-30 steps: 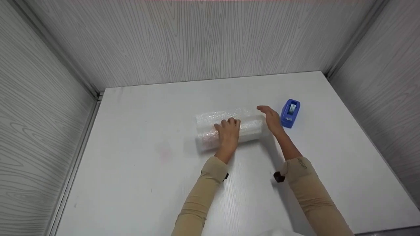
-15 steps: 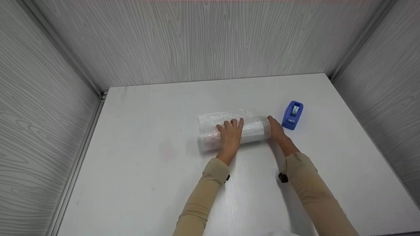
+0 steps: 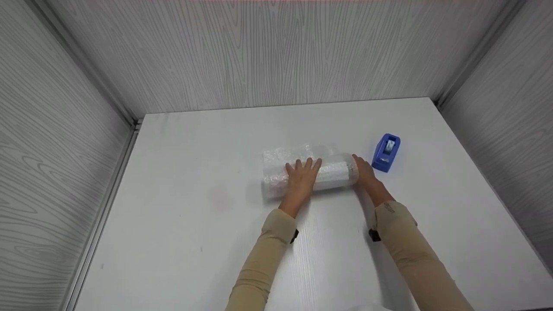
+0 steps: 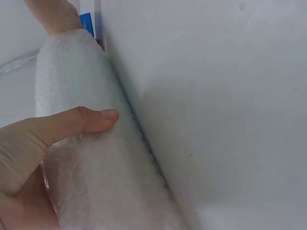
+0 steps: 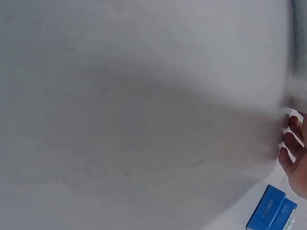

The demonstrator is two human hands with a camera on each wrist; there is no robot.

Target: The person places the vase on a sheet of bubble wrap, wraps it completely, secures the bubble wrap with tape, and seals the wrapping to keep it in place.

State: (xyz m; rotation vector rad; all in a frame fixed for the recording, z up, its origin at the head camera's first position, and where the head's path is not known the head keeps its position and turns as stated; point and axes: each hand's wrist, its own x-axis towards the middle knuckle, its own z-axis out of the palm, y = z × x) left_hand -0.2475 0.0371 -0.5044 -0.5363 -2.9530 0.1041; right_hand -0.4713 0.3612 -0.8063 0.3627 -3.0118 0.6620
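Note:
A bundle rolled in clear bubble wrap (image 3: 335,172) lies crosswise on the white table, white inside and faintly pink near its left end. Behind it, a loose flap of the wrap (image 3: 281,155) is spread flat. My left hand (image 3: 301,181) rests across the middle of the roll with fingers spread. In the left wrist view its thumb (image 4: 88,120) lies along the bubbly side; the other fingers are hidden there. Against the roll's right end my right hand (image 3: 365,175) presses its fingers. The right wrist view shows those fingertips (image 5: 292,143) only at its edge.
A blue tape dispenser (image 3: 386,152) stands just beyond and to the right of my right hand. Wood-grained panels (image 3: 276,56) border the white table (image 3: 194,216) at the back and both sides.
My right hand has come in from above the flap to the roll's right end. My left fingers have flattened and spread on the roll.

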